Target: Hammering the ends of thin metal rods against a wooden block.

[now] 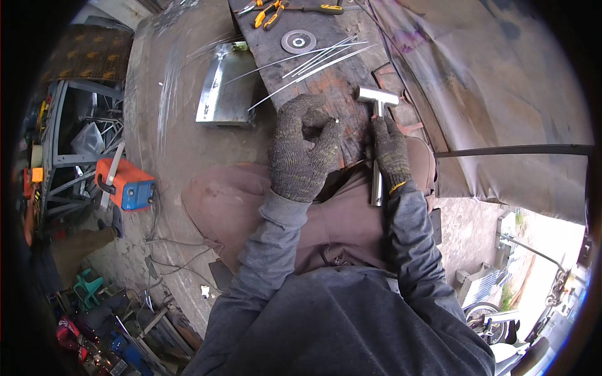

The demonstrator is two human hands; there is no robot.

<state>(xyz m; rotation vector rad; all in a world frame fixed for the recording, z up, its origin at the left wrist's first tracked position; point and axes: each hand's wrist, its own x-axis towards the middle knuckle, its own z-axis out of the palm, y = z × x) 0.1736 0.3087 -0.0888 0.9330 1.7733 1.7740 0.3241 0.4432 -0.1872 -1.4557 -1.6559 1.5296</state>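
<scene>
Through the head camera I look down at my two gloved hands over the near end of a dark wooden counter (332,86). My left hand (302,150) is curled, with thumb and finger brought together on a small bright-tipped piece (337,120); the glove hides most of it, so I cannot tell what it is. Just to the right, the fingers of my right hand (391,153) are wrapped around the handle of a silver hammer (377,95). Its head lies on the far side of that hand, and the handle end sticks out on the near side, over my brown trousers (329,227).

Beyond my hands, several thin metal rods (337,63) lie loosely across the counter, some reaching past its left edge. Farther off I see a round disc (306,42), and at the far end a pair of orange-and-black pliers (271,14) near a tool with a yellow-and-black handle (330,9). A shiny metal box (229,94) stands just left of the counter. Well to the left, an orange-and-blue machine (125,183) sits near a grey metal frame (63,125), with a green stool (88,284) on its near side.
</scene>
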